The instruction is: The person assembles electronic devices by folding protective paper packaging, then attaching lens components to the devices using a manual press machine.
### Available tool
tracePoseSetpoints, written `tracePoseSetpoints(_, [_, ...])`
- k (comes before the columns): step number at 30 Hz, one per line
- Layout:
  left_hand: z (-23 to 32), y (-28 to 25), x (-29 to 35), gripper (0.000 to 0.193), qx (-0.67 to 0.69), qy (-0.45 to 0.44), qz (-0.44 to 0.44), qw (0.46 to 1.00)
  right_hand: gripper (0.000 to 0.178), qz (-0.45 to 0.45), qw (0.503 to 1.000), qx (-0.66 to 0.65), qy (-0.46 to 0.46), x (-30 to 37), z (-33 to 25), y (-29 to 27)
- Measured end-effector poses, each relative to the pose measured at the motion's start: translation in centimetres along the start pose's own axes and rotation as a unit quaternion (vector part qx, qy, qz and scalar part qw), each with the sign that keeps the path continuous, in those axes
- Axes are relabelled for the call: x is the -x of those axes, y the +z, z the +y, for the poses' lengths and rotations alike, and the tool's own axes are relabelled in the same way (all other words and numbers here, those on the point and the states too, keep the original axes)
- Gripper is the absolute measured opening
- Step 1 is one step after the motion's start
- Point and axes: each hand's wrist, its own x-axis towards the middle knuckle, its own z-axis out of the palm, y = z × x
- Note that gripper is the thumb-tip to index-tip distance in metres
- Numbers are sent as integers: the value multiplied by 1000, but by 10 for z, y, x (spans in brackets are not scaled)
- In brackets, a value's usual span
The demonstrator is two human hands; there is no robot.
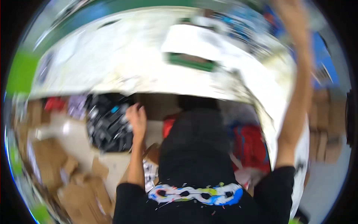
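Note:
My left hand [137, 119] hangs just in front of the table's near edge, beside a pile of black pieces [110, 125] lower down. Its fingers are loosely bent and apart, with nothing seen in them. My right arm stretches far forward over the table's right side. At its end my right hand [289, 11] is smeared by motion and partly cut off by the upper rim, so its fingers and anything in them cannot be made out. The nearest things to it are blurred blue and clear items [242, 28] at the back right.
A white-covered table [104, 56] spans the front. On it lies a green block-like thing [192, 62] under a white sheet [190, 41]. A blue container [324, 56] and cardboard boxes [324, 112] stand right. Red fabric [250, 145] lies below; brown cardboard [80, 194] covers floor at left.

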Motion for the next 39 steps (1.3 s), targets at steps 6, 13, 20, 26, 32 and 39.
tracePoseSetpoints(6, [63,23,49,22,125,-100,-108,981,82,-143,903,327,241,241,29,-94])
tracePoseSetpoints(13, [87,45,27,23,140,-64,-199,968,108,-153,489,646,566,438,-35,-380])
tracePoseSetpoints(20, [167,38,-16,20,226,-17,-254,940,59,-81,510,563,646,493,-75,-408])
tracePoseSetpoints(26, [272,22,-10,30,456,32,-562,690,51,-100,785,261,553,311,-76,-238])
tracePoseSetpoints(32, [318,30,-49,66,695,-158,-385,586,60,-256,878,-123,385,177,-125,-54])
tracePoseSetpoints(39, [273,6,-98,60,731,-273,-245,576,27,-266,921,19,283,142,-37,7])
